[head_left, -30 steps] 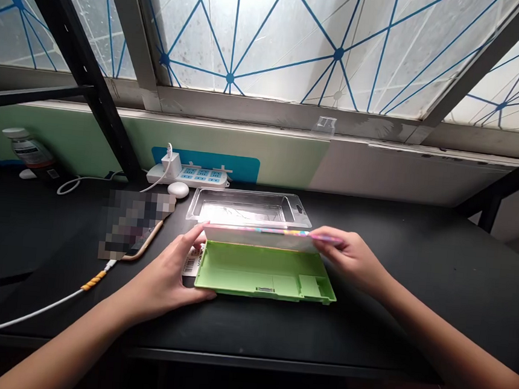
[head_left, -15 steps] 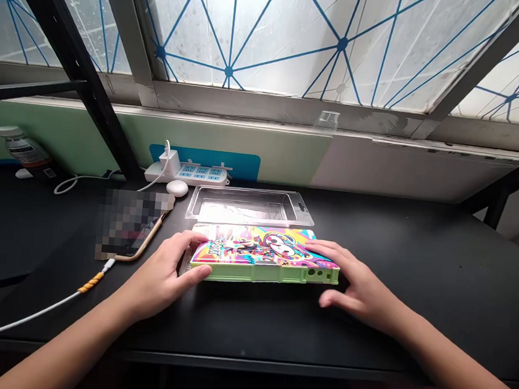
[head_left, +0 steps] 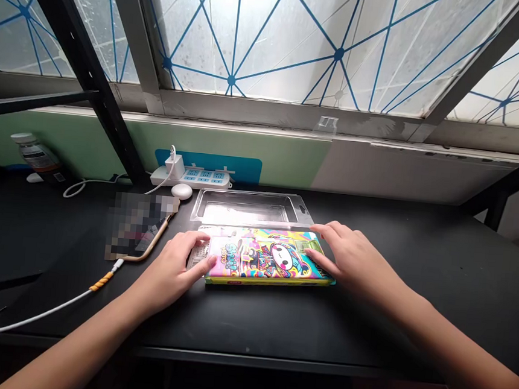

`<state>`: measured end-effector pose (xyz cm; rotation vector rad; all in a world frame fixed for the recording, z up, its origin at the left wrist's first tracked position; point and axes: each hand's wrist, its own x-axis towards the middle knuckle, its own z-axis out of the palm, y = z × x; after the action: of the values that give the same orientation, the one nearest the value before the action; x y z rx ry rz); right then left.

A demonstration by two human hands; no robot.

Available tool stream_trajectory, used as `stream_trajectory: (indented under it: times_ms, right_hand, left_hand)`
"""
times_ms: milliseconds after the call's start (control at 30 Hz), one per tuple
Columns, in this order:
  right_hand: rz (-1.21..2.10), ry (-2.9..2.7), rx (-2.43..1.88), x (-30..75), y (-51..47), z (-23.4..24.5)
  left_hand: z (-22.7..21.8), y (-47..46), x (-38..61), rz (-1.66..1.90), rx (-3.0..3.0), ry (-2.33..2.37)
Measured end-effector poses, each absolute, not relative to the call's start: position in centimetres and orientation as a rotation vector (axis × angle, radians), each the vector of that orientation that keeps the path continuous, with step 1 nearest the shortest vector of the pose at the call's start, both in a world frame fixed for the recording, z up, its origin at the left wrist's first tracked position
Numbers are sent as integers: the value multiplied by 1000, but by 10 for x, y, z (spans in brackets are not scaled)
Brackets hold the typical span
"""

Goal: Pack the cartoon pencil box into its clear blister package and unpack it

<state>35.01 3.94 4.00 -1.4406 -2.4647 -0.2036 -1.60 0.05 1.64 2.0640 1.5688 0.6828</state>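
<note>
A brightly printed pencil case (head_left: 263, 258) with a cartoon character on its lid lies in front of me, its front edge yellow-green. My left hand (head_left: 175, 266) grips its left end, thumb on the near corner and fingers at the far side. At the right end, my right hand (head_left: 349, 257) has its thumb on the top surface and its fingers by the far corner. Just behind the case lies a clear plastic package shell (head_left: 251, 209) with a hang tab on its right. A clear strip with print shows under the left fingers.
To the left lies a phone-like device (head_left: 147, 233), partly blurred out, with a white cable (head_left: 44, 315) plugged in. Behind it are a white round case (head_left: 181, 191) and a power strip (head_left: 197, 178) with a charger. A bottle (head_left: 40, 157) leans at far left; black frame bars flank the desk.
The pencil case has tipped so its printed top faces me more and less of the green side shows. My right thumb has moved from in front of the case onto its top.
</note>
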Motion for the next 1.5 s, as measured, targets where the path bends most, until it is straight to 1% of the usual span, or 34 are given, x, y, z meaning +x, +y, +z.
stream_trajectory:
  times_ms: [67, 133, 233, 367, 733, 900, 1033, 1133, 1233, 1333, 1400, 1500]
  right_hand:
    - [-395, -2600, -1357, 335, 38, 47]
    - [-442, -2702, -1272, 313, 37, 52]
    - [-360, -2757, -1184, 277, 40, 50]
    - [-243, -2669, -1169, 250, 50, 37]
    - [-240, -2540, -1115, 245, 51, 28]
    - [-339, -2400, -1049, 245, 55, 28]
    - [-464, -2272, -870, 250, 52, 35]
    - [-519, -2262, -682, 259, 30, 48]
    - [-434, -2404, -529, 267, -7, 60]
    - [-190, -2633, -545, 278, -34, 63]
    - [-53, -2772, -550, 292, -37, 60]
    - [-14, -2778, -607, 327, -21, 49]
  left_hand:
    - [16, 0, -17, 681, 2070, 1565]
    - [16, -1, -19, 691, 2083, 1537]
    - [15, -3, -22, 715, 2096, 1480]
    - [13, -1, -24, 732, 2142, 1460]
    - [21, 2, -25, 777, 2152, 1365]
    - [26, 1, -23, 736, 2154, 1357]
    - [25, 0, -26, 689, 2161, 1341]
    - [24, -2, -29, 674, 2138, 1338]
    - [23, -3, -30, 662, 2093, 1387]
    - [20, -3, -29, 599, 2103, 1460]
    - [17, -3, -27, 585, 2115, 1526]
    - [13, -4, -26, 689, 2141, 1566]
